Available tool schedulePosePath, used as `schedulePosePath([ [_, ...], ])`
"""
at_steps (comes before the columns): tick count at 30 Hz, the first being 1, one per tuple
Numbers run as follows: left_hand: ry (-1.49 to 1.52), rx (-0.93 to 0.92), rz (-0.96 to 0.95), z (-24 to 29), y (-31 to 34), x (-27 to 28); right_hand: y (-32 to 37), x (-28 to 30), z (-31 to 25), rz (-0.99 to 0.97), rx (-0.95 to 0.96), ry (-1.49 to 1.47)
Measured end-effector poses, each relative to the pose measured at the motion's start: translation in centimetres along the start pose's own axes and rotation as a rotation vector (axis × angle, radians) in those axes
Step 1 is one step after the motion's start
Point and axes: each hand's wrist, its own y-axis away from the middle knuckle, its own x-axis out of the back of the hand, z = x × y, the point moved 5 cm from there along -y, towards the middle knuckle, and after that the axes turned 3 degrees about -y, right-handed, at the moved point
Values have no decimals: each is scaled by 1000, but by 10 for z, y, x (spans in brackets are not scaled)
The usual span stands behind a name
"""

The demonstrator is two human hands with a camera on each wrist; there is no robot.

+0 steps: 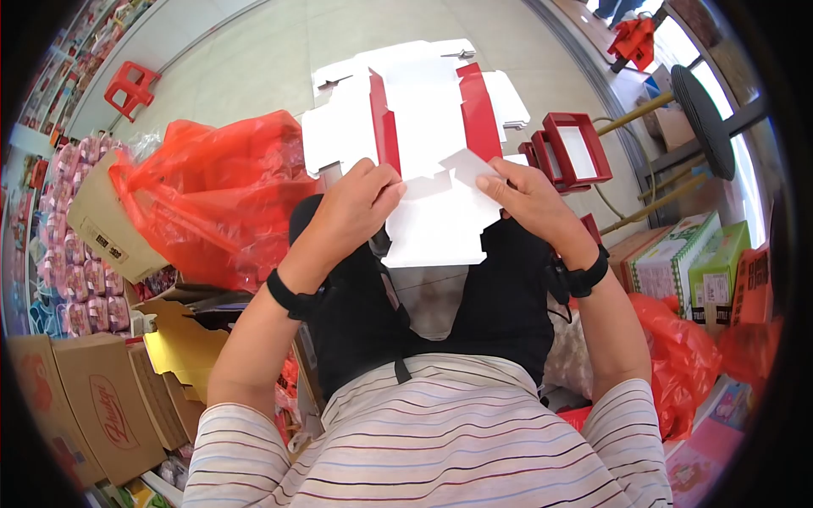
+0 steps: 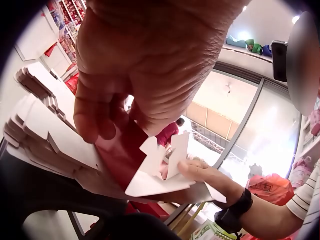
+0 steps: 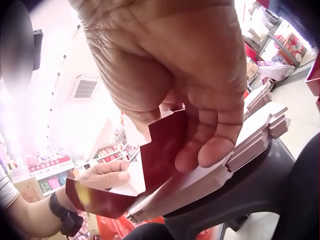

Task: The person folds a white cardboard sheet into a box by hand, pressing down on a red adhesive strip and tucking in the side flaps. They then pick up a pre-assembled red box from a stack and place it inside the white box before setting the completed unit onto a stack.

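A flat cardboard box blank (image 1: 436, 229), white inside and red outside, lies before me with some flaps raised. My left hand (image 1: 351, 203) pinches its left edge, fingers curled over the card. On the right side my right hand (image 1: 535, 199) grips a raised flap (image 1: 464, 165) between thumb and fingers. In the right wrist view the red outer face (image 3: 167, 145) stands tilted under that hand. Beneath it is a stack of similar blanks (image 2: 45, 130), resting on a dark stool (image 3: 245, 175).
Red box trays (image 1: 580, 151) stand beyond my right hand. A large orange-red plastic bag (image 1: 229, 195) bulges to the left, near cardboard cartons (image 1: 110, 406). A round-topped stool (image 1: 703, 123) lies tipped at the right, above several boxes (image 1: 677, 254). A small red stool (image 1: 129, 89) stands farther off.
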Motion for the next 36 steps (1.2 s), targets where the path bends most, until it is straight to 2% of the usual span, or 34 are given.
schedulePosePath([
  [3,-62,10,78,7,-6,-6,-8,-2,0,21,101,91],
  [9,-190,-52,94,11,-12,-13,-15,-3,-4,75,202,394],
  [18,-359,-132,128,13,-15,-7,-25,-7,-11,-9,209,649],
  [24,-400,-132,124,10,-17,-13,-31,-11,-11,-21,134,771],
  [30,-370,-153,168,11,-17,-8,-27,-16,-9,18,75,642],
  [36,-370,-107,177,11,-19,-12,-30,-12,-11,24,175,827],
])
